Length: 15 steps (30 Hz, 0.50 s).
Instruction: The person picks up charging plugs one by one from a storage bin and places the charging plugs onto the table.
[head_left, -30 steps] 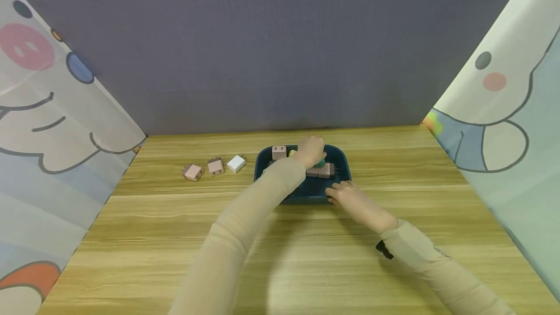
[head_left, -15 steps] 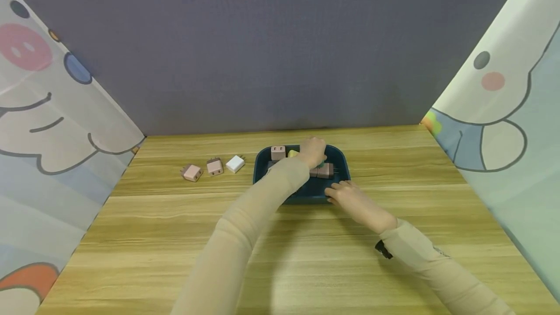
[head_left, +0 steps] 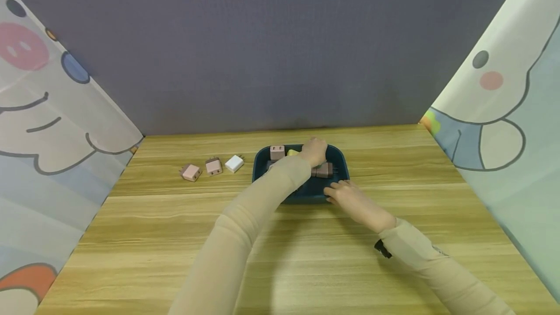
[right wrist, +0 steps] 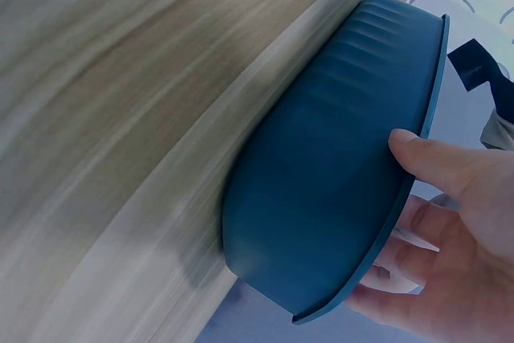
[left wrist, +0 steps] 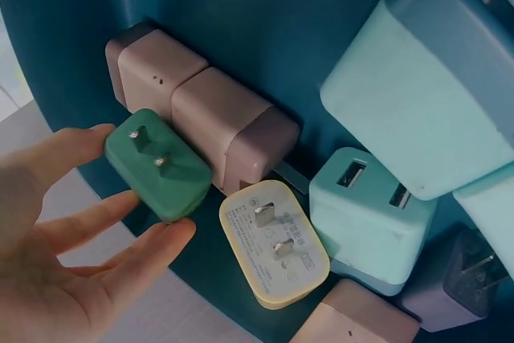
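A dark teal bin [head_left: 306, 200] stands on the table with several chargers inside. My left hand [head_left: 315, 150] reaches into its far part. In the left wrist view that hand pinches a green charger [left wrist: 144, 168] between thumb and fingers, its prongs facing the camera. Beside it lie two pinkish-brown chargers [left wrist: 221, 126] end to end and a yellow-edged charger [left wrist: 265, 259] with a white printed face. A mint charger [left wrist: 365, 226] and a dark purple charger [left wrist: 450, 283] sit further along. My right hand [right wrist: 474, 230] holds the bin's near right rim, thumb outside and fingers inside.
Left of the bin, a white charger [head_left: 234, 163] and two pink chargers, one nearer [head_left: 214, 166] and one further left [head_left: 191, 173], lie on the wooden table [head_left: 175, 237]. A grey partition [head_left: 280, 52] rises behind, with cartoon-printed sheets on both sides.
My left hand has shifted slightly to the right inside the bin, now hiding the green charger in the head view. My right hand stays on the rim.
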{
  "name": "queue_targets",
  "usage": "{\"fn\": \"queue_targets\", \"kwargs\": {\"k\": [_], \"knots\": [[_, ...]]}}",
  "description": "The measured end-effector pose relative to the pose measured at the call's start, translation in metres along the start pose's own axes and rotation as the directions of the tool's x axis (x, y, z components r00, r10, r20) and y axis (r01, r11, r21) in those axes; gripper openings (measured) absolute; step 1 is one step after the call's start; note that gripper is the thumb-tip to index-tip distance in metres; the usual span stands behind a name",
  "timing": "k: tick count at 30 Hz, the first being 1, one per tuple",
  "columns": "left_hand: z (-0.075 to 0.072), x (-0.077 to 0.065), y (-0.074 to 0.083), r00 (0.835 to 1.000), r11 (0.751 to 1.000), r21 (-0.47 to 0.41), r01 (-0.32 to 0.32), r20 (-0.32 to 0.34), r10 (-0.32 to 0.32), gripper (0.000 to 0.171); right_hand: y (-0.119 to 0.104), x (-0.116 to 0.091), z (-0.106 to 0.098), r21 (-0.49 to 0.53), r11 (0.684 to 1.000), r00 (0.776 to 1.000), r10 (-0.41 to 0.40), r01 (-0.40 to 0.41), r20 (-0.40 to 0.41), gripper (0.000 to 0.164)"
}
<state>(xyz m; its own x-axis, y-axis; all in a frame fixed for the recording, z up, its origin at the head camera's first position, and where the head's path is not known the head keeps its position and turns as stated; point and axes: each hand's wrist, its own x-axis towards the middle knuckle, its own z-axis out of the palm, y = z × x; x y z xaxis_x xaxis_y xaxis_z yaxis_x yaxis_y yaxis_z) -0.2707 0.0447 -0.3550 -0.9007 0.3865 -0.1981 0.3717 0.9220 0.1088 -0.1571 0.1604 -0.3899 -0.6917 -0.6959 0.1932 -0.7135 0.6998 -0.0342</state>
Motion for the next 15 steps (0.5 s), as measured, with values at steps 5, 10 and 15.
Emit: {"fn": "queue_targets", "kwargs": {"k": [5,10,15], "knots": [[-0.0022,-0.0009,-0.0017,1.0,0.999,-0.036,-0.022,0.02,0.022,0.032,0.0001,0.0001,-0.0008,0.006,1.0,1.0,0.007,-0.007,0.005,0.012],[-0.0032,-0.0021,-0.0045,0.998,0.996,-0.08,-0.034,0.052,0.038,0.023,-0.0006,-0.0001,-0.0027,0.006,1.0,1.0,0.005,-0.005,0.006,0.01],[-0.0015,-0.0014,-0.0072,0.996,0.995,-0.094,-0.039,0.08,0.047,0.022,-0.0011,-0.0004,-0.0032,0.012,1.0,1.0,0.008,-0.009,0.017,0.01]]}}
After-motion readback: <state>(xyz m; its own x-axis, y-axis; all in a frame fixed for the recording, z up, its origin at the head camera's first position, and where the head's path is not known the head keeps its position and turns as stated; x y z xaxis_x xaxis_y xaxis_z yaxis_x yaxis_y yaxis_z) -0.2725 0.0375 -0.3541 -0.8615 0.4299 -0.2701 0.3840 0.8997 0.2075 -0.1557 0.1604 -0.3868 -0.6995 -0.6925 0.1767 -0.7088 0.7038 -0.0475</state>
